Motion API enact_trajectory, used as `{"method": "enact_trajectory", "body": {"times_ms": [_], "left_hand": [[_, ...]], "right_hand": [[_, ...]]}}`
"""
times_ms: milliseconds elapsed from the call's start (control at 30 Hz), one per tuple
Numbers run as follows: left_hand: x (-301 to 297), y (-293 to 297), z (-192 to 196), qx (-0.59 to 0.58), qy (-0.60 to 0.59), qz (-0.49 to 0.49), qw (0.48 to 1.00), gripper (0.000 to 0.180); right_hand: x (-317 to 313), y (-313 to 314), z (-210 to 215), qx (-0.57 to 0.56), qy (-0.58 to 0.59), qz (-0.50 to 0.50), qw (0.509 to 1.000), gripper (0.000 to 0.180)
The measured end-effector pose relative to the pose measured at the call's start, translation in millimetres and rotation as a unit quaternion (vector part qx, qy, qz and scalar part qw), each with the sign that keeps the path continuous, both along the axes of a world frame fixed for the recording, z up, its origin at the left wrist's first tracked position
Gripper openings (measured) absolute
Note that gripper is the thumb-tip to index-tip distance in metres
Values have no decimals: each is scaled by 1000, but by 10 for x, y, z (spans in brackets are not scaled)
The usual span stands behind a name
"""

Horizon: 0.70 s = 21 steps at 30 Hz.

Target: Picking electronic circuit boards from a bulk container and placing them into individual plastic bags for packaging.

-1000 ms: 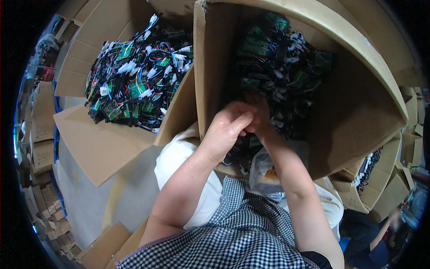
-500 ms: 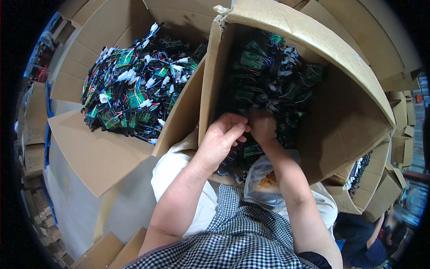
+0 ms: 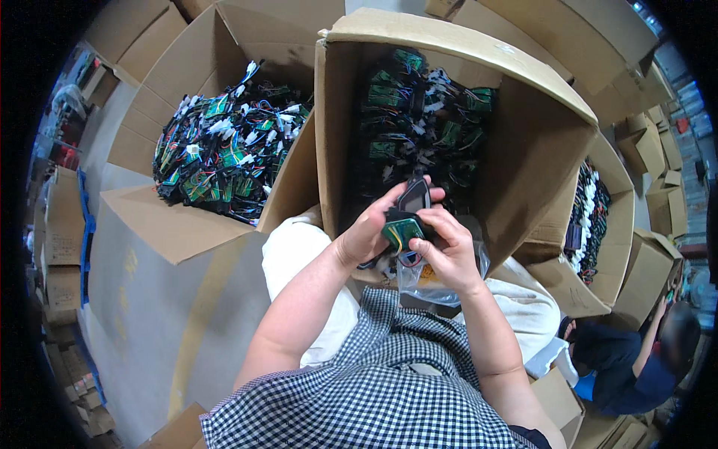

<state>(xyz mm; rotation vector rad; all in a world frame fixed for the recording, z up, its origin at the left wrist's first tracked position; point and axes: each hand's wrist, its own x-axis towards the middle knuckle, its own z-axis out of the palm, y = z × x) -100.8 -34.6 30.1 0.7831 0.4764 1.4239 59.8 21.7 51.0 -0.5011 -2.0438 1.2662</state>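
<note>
Above the near edge of the big middle carton (image 3: 464,49), both my hands hold a green circuit board (image 3: 402,232) with wires and a black plastic casing (image 3: 413,198) attached or lying against it. My left hand (image 3: 364,233) cups the board and casing from the left, fingers behind them. From the right, my right hand (image 3: 452,247) closes thumb and fingers on the board's edge. Wires hang below the board. Inside the carton lie many black-cased green boards (image 3: 385,150) with white connectors. A clear plastic bag (image 3: 441,288) with something orange sits below my right hand.
At the left, an open carton (image 3: 179,224) is heaped with wired circuit boards (image 3: 224,150). Another carton (image 3: 557,280) at the right holds dark parts with white connectors (image 3: 587,217). A person in dark clothes (image 3: 636,367) sits at the lower right.
My hands have come up out of the middle carton's shadow, closer to me, and now a circuit board with black casing shows between them. The view has shifted.
</note>
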Motion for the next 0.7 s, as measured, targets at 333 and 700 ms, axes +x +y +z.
{"method": "enact_trajectory", "body": {"times_ms": [333, 700], "left_hand": [[746, -731, -49, -168, -103, 96, 976, 56], [808, -651, 563, -223, 86, 6, 971, 77]], "right_hand": [[476, -653, -14, 156, -134, -180, 962, 35], [680, -299, 323, -277, 195, -73, 938, 26]]}}
